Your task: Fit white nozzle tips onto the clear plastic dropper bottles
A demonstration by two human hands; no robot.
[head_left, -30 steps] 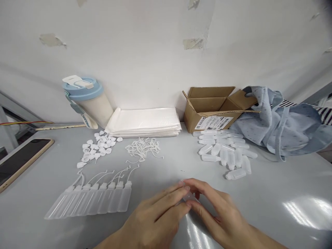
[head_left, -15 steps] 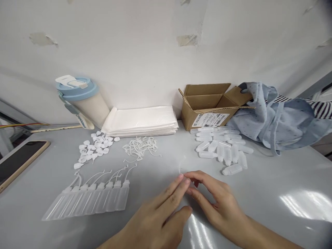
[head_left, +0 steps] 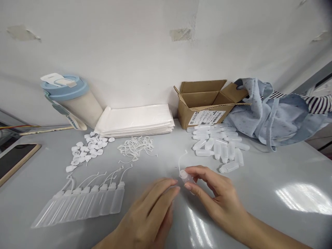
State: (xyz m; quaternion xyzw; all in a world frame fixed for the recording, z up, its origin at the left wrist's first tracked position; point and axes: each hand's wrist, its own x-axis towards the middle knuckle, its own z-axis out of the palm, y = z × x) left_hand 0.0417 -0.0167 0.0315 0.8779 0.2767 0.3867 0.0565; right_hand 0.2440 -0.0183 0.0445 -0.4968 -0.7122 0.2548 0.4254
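Note:
My right hand (head_left: 218, 193) pinches a small translucent squeeze bottle (head_left: 186, 176) between thumb and fingertips, tilted with its neck toward the far left. A thin white strap (head_left: 180, 160) rises in a curve from the neck. Left of the bottle, my left hand (head_left: 149, 207) is apart from it, fingers stretched out and slightly blurred, nothing visible in them; its thumb is partly hidden. A row of several bottles with straps on their necks (head_left: 89, 204) lies at the left. Loose white straps (head_left: 136, 147) are heaped beyond my left hand.
White caps (head_left: 89, 148) lie in a pile at the left. Several strapless bottles (head_left: 218, 147) lie before an open cardboard box (head_left: 204, 103). White packets (head_left: 135, 121), a tumbler (head_left: 83, 107), a phone (head_left: 15, 162) and blue cloth (head_left: 280, 121) line the table's back and sides.
My left hand has drawn back to the left, off the bottle. The bottle's neck, hidden before, now shows in my right hand. The whole view has shifted slightly.

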